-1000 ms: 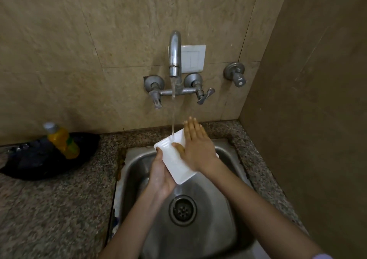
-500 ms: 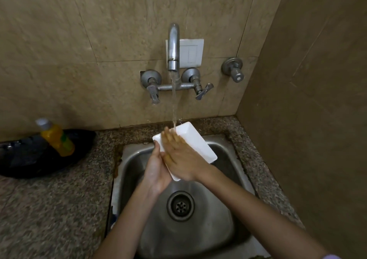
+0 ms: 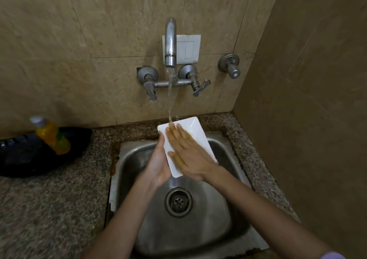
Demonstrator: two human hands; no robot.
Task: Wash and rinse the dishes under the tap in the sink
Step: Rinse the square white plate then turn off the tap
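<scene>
A white rectangular dish (image 3: 191, 128) is held tilted over the steel sink (image 3: 224, 205), its far end under the water stream from the wall tap (image 3: 170, 44). My left hand (image 3: 157, 162) grips the dish along its left edge from below. My right hand (image 3: 188, 152) lies flat on the dish's upper face, fingers spread and pointing toward the tap. Water strikes the dish right by the right hand's fingertips. The lower right part of the dish is hidden under that hand.
A yellow dish-soap bottle (image 3: 52, 136) stands in a black tray (image 3: 17, 159) on the speckled stone counter (image 3: 49, 209) at left. The drain (image 3: 178, 201) sits mid-sink. A side wall rises close on the right; a second valve (image 3: 230, 64) is on the back wall.
The dish has turned so its long side points toward the tap. My right hand has slid across its face from the right end toward the middle. Water keeps running.
</scene>
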